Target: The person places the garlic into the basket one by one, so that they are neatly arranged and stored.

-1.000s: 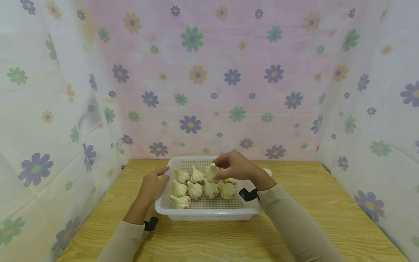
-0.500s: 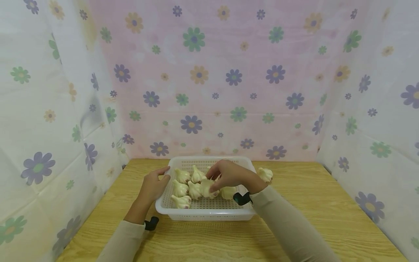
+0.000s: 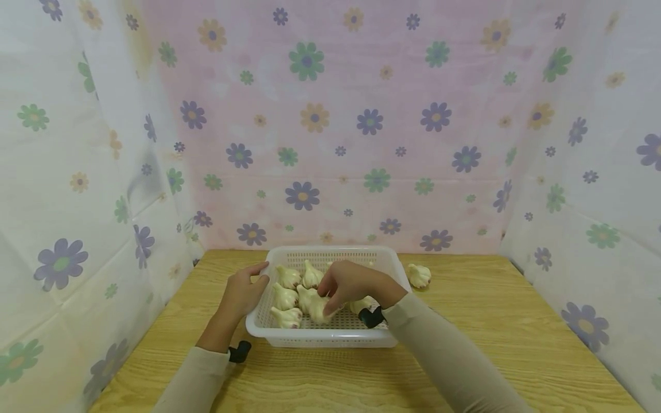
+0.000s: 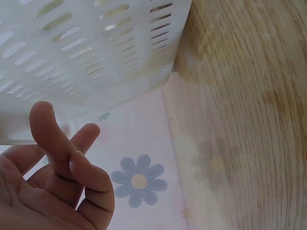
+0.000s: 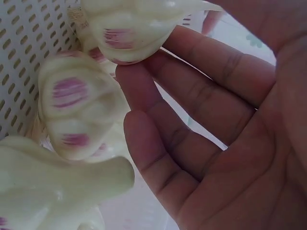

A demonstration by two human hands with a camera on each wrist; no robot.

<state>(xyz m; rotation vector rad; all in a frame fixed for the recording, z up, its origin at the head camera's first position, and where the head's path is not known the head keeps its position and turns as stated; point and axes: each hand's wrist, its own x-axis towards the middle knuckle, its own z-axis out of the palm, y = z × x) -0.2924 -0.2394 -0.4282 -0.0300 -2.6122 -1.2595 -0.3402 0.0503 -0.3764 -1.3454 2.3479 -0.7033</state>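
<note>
My right hand (image 3: 353, 282) is low inside a white plastic basket (image 3: 322, 334) and pinches a garlic bulb (image 3: 321, 311) between thumb and fingertips. In the right wrist view, the purple-streaked underside of the held garlic bulb (image 5: 136, 33) shows above the fingers. Several other bulbs lie on the basket's left side, among them a front bulb (image 3: 286, 318) and a back bulb (image 3: 288, 276). More are partly hidden behind the right hand. My left hand (image 3: 242, 293) grips the basket's left rim; its bent fingers (image 4: 45, 129) show against the slotted outer wall.
One garlic bulb (image 3: 419, 276) lies outside the basket, to its right, on the wood-grain table (image 3: 465, 327). Flower-printed cloth (image 3: 335, 137) stands around the back and both sides of the table.
My right hand has moved from the back of the basket toward its front and slightly left, carrying a garlic bulb down. The bulb outside now shows fully. My left hand stays on the rim.
</note>
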